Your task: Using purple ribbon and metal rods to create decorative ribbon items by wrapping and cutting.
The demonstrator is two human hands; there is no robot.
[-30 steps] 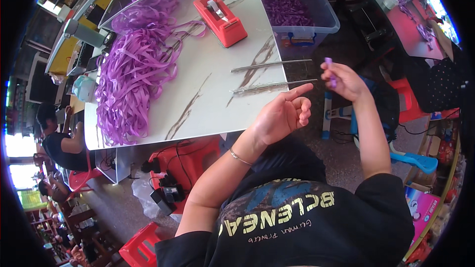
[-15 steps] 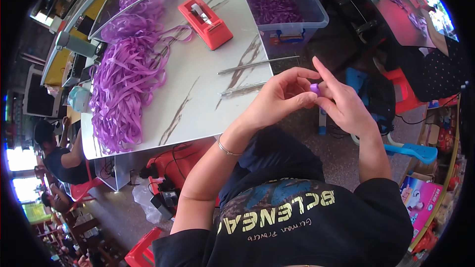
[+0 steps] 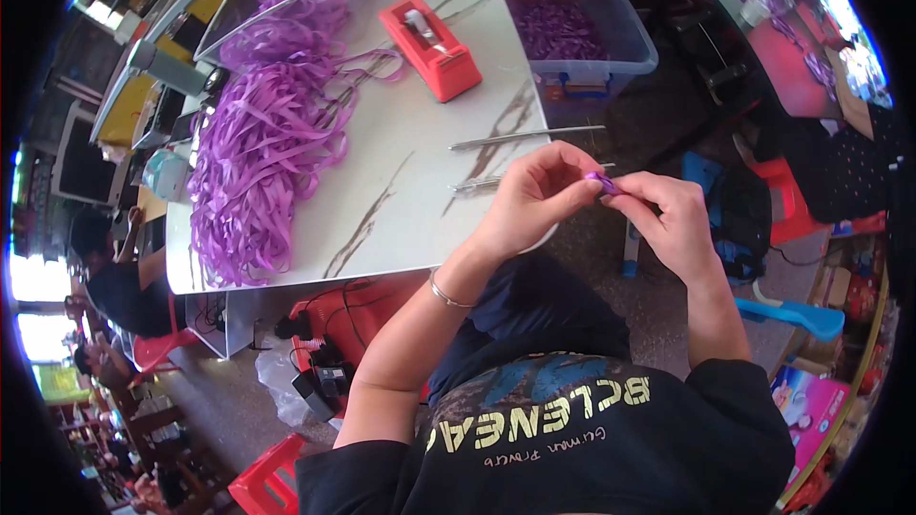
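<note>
Facing each other, both curled hands (image 3: 536,196) (image 3: 676,219) pinch a small purple ribbon piece (image 3: 604,185).

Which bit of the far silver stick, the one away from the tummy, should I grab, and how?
Probably the right end of the silver stick: it pokes out past the edge of the white table. Come from the right, thumb on top and fingers underneath. It's thin and looks flat along the tabletop elsewhere, so that overhanging end should be easiest to pinch.
</note>
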